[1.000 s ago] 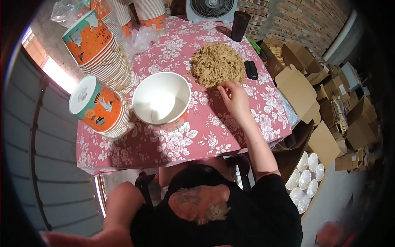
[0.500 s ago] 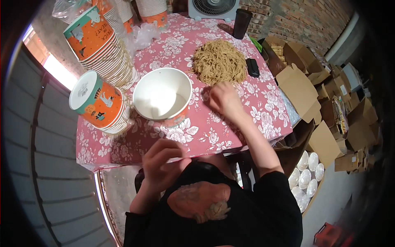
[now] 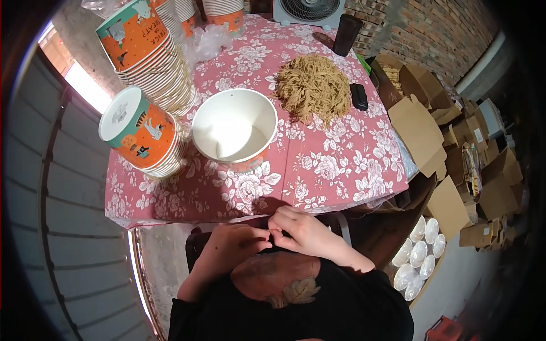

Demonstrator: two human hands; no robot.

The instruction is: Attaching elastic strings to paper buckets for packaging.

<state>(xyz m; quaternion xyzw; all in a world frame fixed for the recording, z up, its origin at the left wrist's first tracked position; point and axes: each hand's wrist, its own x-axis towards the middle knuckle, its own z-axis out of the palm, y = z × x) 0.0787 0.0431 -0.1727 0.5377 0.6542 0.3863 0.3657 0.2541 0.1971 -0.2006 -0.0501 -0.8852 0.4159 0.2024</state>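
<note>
The left hand [image 3: 230, 247] and right hand [image 3: 307, 234] are held close together at the near edge of the worktop [image 3: 318, 196], over the lap. The fingers of both are bent inward, with the fingertips nearly met; whether anything is clamped between them cannot be told.

Ahead of the fingers and slightly left, a large white-lined tub [image 3: 234, 125] is stood with its mouth up. Farther ahead and to the right, well apart from the fingers, tan cords [image 3: 313, 88] are heaped loosely. Just right of the heap, a small black object [image 3: 359, 97] is seen, and beyond it a dark cup [image 3: 347, 35].

To the left of the fingers, past the tub, orange-and-green tubs [image 3: 149, 136] are nested in a stack. Far ahead, a fan [image 3: 310, 10] is placed. To the right, cardboard boxes [image 3: 418, 133] are gathered beyond the worktop.
</note>
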